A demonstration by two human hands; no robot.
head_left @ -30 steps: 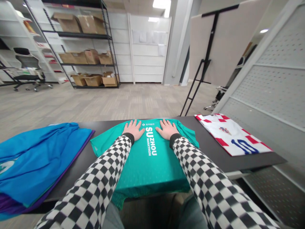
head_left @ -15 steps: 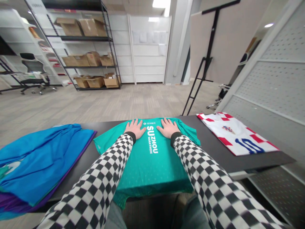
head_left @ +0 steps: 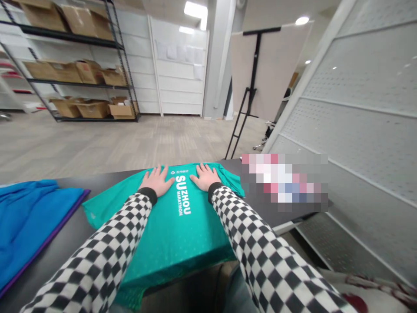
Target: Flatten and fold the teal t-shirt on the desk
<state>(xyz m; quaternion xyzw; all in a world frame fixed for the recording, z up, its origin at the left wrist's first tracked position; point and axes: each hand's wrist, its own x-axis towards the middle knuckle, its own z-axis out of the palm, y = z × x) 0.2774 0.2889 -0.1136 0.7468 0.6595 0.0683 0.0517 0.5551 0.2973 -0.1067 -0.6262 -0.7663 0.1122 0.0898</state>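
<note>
A green shirt (head_left: 182, 234) with white "SUZHOU MARATHON" lettering lies spread on a dark table (head_left: 61, 252), its near edge hanging over the front. My left hand (head_left: 157, 181) rests flat on the shirt's far part, left of the lettering, fingers apart. My right hand (head_left: 204, 176) lies flat to the right of the lettering, fingers spread too. Neither hand holds anything. Both arms wear black-and-white checkered sleeves.
A pile of blue and purple garments (head_left: 26, 221) lies on the table's left end. A blurred-out white, red and blue item (head_left: 283, 182) sits at the right end. A white perforated panel (head_left: 358, 143) stands to the right. Shelves with cardboard boxes (head_left: 78, 69) stand across the floor.
The view has swung to the right, so the table's contents sit further left in frame. My hands stay flat on the green shirt in the same spots.
</note>
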